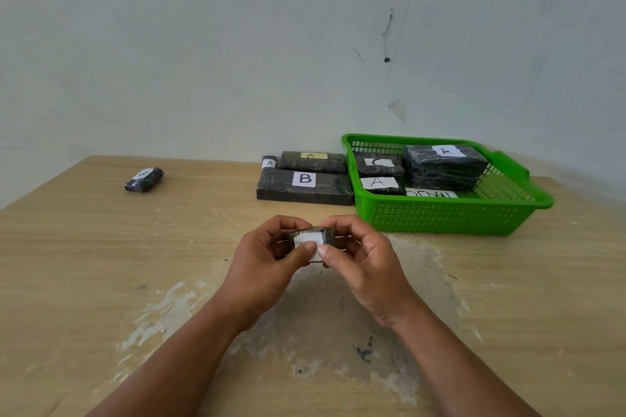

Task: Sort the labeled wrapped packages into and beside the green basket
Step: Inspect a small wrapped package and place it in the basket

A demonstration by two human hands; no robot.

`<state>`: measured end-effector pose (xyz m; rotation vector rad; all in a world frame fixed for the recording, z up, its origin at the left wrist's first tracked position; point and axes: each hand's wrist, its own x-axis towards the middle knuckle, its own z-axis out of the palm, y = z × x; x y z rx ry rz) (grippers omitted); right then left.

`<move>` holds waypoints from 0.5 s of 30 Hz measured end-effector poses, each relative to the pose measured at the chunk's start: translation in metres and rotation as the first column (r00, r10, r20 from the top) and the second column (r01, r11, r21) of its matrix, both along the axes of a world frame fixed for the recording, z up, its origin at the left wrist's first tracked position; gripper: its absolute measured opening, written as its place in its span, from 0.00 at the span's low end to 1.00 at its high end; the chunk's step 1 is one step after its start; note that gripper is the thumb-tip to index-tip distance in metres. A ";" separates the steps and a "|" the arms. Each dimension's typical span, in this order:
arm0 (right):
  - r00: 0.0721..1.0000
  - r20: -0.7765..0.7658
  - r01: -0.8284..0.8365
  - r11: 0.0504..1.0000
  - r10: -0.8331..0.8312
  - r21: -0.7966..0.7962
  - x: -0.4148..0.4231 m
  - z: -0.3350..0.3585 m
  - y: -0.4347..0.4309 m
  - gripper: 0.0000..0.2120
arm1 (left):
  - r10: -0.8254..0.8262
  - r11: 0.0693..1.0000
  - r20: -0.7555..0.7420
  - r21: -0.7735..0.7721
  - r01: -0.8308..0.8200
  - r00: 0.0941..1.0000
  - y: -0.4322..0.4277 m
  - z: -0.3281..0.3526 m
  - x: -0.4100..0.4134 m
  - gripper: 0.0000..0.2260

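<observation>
My left hand (271, 254) and my right hand (362, 257) together hold a small dark wrapped package (313, 238) with a white label above the middle of the table; the letter is hidden by my thumbs. The green basket (450, 217) stands at the back right and holds a big package marked A (443, 167), a package marked C (377, 164), a small one marked A (379, 184) and a partly hidden label. Left of the basket lie a long package marked B (305, 186), a package with a yellow A label (311, 162) and a tiny A package (269, 162).
One small dark package with a white label (144, 179) lies alone at the far left of the wooden table (101, 264). A pale wall rises right behind the table. The tabletop has worn pale patches near me.
</observation>
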<state>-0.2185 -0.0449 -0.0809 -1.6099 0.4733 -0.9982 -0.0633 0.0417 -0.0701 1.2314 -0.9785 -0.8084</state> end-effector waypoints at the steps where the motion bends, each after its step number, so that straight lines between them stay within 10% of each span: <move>1: 1.000 -0.008 0.016 1.000 -0.016 -0.014 0.001 0.000 0.000 0.11 | -0.004 1.000 0.011 0.002 0.004 1.000 0.000 0.000 -0.001 0.10; 15: 0.995 -0.041 0.089 0.995 -0.087 0.048 0.002 0.000 0.002 0.05 | -0.013 0.999 0.040 0.034 0.012 0.999 0.001 0.002 -0.003 0.09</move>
